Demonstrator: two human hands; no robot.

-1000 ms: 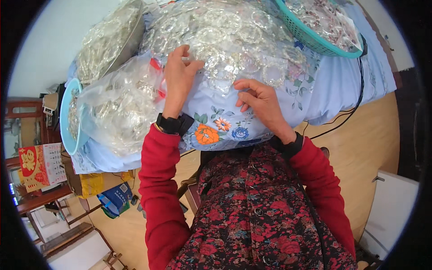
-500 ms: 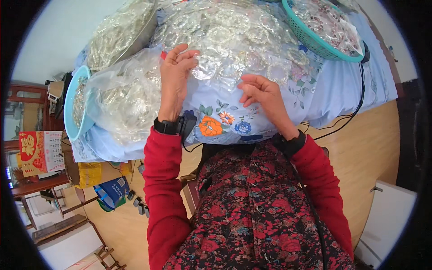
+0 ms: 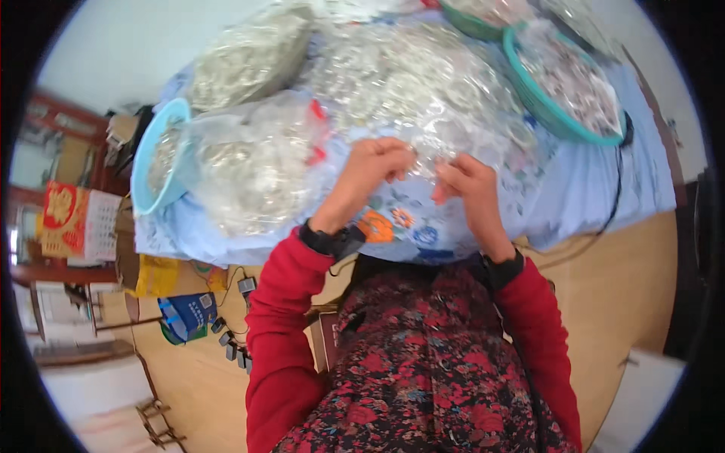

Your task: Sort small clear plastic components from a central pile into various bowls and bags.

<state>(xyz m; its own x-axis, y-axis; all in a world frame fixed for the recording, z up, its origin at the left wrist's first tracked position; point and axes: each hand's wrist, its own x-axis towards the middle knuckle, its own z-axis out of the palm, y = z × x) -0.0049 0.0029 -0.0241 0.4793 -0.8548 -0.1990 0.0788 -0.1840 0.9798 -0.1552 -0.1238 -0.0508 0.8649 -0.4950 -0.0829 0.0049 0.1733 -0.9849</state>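
Left hand (image 3: 375,164), right hand (image 3: 470,183) pinched nearly closed — on 1 packet (image 3: 425,163), I think, near the tabletop (image 3: 563,202) front edge. Big pile (image 3: 411,72) behind — probably loads to go, done part unclear.

The pale-blue draped cloth (image 3: 559,181) bears orange and blue flowers (image 3: 375,226); red blooms (image 3: 487,417) pattern the black fabric garment (image 3: 423,340). The fabric sleeves (image 3: 283,347) are red, the heaped clear plastic packets (image 3: 404,72) silvery, the round plastic basin (image 3: 174,189) light blue.
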